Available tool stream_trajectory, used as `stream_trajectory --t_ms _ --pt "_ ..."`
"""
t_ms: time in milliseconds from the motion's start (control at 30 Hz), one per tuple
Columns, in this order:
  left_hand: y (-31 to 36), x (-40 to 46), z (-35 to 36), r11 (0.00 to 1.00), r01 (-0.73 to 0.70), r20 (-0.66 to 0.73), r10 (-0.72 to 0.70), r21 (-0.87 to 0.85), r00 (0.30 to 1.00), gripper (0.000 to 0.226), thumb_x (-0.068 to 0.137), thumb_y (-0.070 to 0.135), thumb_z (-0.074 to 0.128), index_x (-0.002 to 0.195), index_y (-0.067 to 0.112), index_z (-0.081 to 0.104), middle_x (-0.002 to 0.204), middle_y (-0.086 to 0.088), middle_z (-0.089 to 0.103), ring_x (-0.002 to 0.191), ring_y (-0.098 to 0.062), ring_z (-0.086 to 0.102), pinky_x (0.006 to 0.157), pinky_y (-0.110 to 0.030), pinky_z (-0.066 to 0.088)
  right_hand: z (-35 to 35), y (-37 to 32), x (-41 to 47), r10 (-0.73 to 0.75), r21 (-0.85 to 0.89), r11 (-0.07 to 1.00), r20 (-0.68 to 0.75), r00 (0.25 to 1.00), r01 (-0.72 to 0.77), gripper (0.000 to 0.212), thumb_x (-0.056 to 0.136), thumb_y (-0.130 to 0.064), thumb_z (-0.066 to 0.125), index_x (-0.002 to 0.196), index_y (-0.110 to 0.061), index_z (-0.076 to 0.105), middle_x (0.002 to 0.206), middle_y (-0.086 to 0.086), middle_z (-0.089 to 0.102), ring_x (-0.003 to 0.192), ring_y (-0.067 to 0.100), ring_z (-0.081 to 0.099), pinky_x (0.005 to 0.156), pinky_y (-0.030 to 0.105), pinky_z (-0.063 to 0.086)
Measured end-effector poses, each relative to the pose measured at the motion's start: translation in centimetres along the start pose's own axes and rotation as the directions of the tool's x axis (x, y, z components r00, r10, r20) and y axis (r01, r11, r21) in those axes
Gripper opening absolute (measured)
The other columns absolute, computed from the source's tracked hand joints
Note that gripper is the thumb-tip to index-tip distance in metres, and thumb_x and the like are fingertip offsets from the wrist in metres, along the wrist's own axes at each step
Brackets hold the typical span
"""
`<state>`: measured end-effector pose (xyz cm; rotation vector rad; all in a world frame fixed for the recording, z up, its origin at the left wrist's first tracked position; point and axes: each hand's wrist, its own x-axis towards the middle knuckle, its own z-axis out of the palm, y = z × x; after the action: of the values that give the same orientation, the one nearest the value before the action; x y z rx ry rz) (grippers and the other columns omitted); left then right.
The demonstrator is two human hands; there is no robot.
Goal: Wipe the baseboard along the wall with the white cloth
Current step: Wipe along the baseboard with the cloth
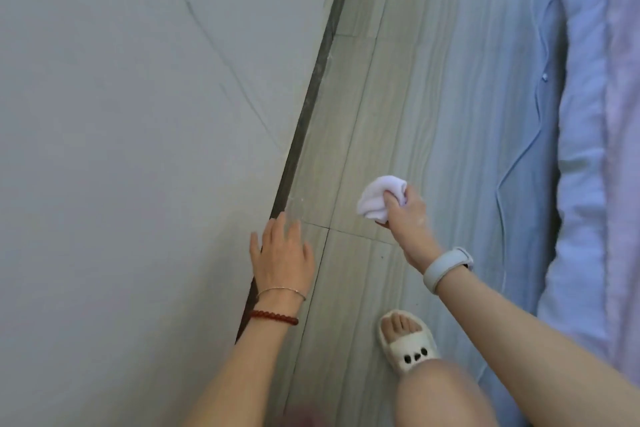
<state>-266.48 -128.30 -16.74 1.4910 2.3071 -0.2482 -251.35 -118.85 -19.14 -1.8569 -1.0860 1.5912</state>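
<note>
Beside the wall [121,114], the left hand [282,253] is hovering with fingers spread and holding nothing, over the dark baseboard [311,90]. To the right, the right hand [405,215] is gripping the bunched white cloth [375,198] above the floor [398,80], apart from the baseboard. Wiping seems about to begin; next the cloth needs pressing against the strip. Both arms are hiding the baseboard's near end.

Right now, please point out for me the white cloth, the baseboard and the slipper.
white cloth [375,199]: head view, on the bunched middle of the cloth.
baseboard [313,94]: head view, on the dark strip under the wall.
slipper [414,354]: head view, on the strap over the foot.
</note>
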Motion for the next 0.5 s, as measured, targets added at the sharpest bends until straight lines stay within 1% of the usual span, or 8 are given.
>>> stream_trajectory --t_ms 67,100,133,200,267,333,433,500 --pt "2.3 -2.7 -4.5 0.996 0.044 0.024 -0.042 -0.079 0.999 0.047 0.095 0.025 0.041 0.14 0.017 0.035 0.148 -0.003 0.034 0.135 -0.019 0.031 0.113 -0.04 0.021 -3.0 -2.8 -3.7 0.012 -0.02 1.0 -0.019 1.0 -0.012 0.018 0.093 -0.016 0.041 0.104 -0.006 0.051 0.091 0.008 0.053 0.084 0.02 0.052 0.077 0.039 0.049" --pt "3.5 -3.9 -6.9 0.989 0.078 0.046 -0.073 -0.124 0.996 0.047 0.094 0.024 0.042 0.14 0.016 0.035 0.146 -0.003 0.037 0.132 -0.021 0.036 0.109 -0.039 0.027 -4.6 -4.4 -5.5 0.021 -0.019 1.0 -0.031 0.999 -0.022 0.012 0.093 -0.015 0.041 0.095 -0.007 0.05 0.083 0.005 0.05 0.078 0.017 0.048 0.069 0.032 0.045" --pt "4.7 -5.0 -9.3 0.981 0.112 0.072 -0.101 -0.159 0.992 0.048 0.094 0.023 0.043 0.14 0.014 0.035 0.145 -0.004 0.038 0.13 -0.022 0.039 0.106 -0.038 0.032 -6.1 -6.0 -7.1 0.041 -0.018 0.999 -0.047 0.998 -0.042 0.011 0.093 -0.014 0.04 0.083 -0.012 0.046 0.075 0.0 0.044 0.07 0.014 0.043 0.061 0.025 0.039" --pt "7.1 -7.0 -13.7 0.972 0.138 0.113 -0.118 -0.191 0.987 0.049 0.093 0.022 0.044 0.14 0.013 0.035 0.145 -0.006 0.038 0.129 -0.024 0.04 0.102 -0.038 0.036 -9.2 -9.3 -10.0 0.085 -0.018 0.996 -0.079 0.993 -0.087 0.029 0.093 -0.012 0.04 0.067 -0.023 0.032 0.067 -0.006 0.034 0.06 0.008 0.035 0.054 0.02 0.029" --pt "9.2 -8.4 -17.9 0.972 0.133 0.122 -0.11 -0.196 0.986 0.049 0.092 0.022 0.045 0.14 0.013 0.036 0.144 -0.008 0.04 0.128 -0.025 0.041 0.1 -0.038 0.038 -12.1 -12.4 -12.3 0.124 -0.007 0.992 -0.108 0.986 -0.125 0.034 0.092 -0.012 0.041 0.064 -0.025 0.027 0.066 -0.007 0.032 0.06 0.008 0.033 0.053 0.02 0.027" --pt "10.5 -9.1 -21.5 0.98 0.103 0.108 -0.086 -0.17 0.99 0.046 0.091 0.022 0.045 0.136 0.012 0.04 0.14 -0.009 0.044 0.124 -0.026 0.045 0.097 -0.039 0.041 -14.7 -15.2 -13.9 0.149 -0.002 0.989 -0.139 0.979 -0.15 0.034 0.092 -0.013 0.041 0.064 -0.025 0.027 0.067 -0.007 0.032 0.062 0.009 0.034 0.053 0.02 0.028" --pt "11.7 -9.3 -26.3 0.995 0.045 0.052 -0.041 -0.085 0.998 0.041 0.09 0.019 0.044 0.129 0.009 0.047 0.131 -0.013 0.051 0.116 -0.029 0.049 0.09 -0.039 0.042 -17.4 -19.2 -15.2 0.164 0.012 0.986 -0.146 0.976 -0.164 0.032 0.093 -0.014 0.04 0.065 -0.026 0.028 0.07 -0.009 0.035 0.07 0.012 0.039 0.056 0.019 0.032" --pt "11.8 -9.0 -28.9 0.998 0.018 0.009 -0.018 -0.059 1.0 0.044 0.089 0.017 0.046 0.132 0.008 0.045 0.131 -0.014 0.052 0.117 -0.03 0.05 0.091 -0.04 0.043 -18.3 -21.4 -15.4 0.149 0.01 0.989 -0.133 0.98 -0.149 0.03 0.093 -0.014 0.039 0.067 -0.025 0.03 0.071 -0.009 0.035 0.076 0.016 0.039 0.058 0.019 0.033"
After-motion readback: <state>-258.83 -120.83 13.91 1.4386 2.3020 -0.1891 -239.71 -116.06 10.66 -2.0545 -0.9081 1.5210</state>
